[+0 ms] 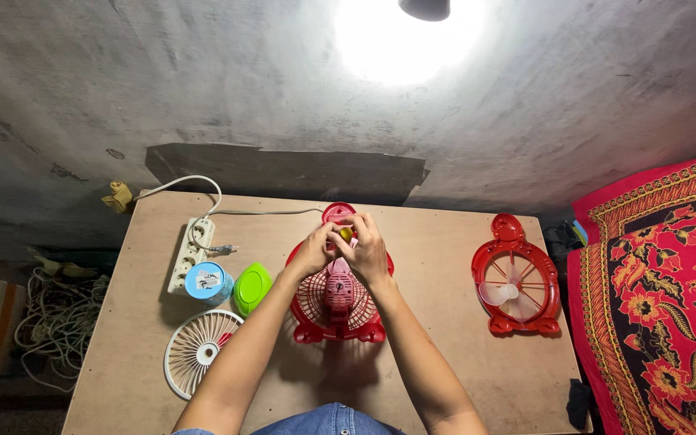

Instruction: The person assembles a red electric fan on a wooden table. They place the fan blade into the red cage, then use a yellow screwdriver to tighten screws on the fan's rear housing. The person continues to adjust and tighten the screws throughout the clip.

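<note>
Both forearms reach forward, left hand (313, 251) and right hand (366, 251) pinching together a small yellow piece (346, 234) above the red fan housing (337, 300).

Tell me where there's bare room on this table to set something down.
Bare board lies between the middle red fan and the right fan, and along the near right edge. The left is crowded: power strip, blue tub, green lid, white grille.
</note>
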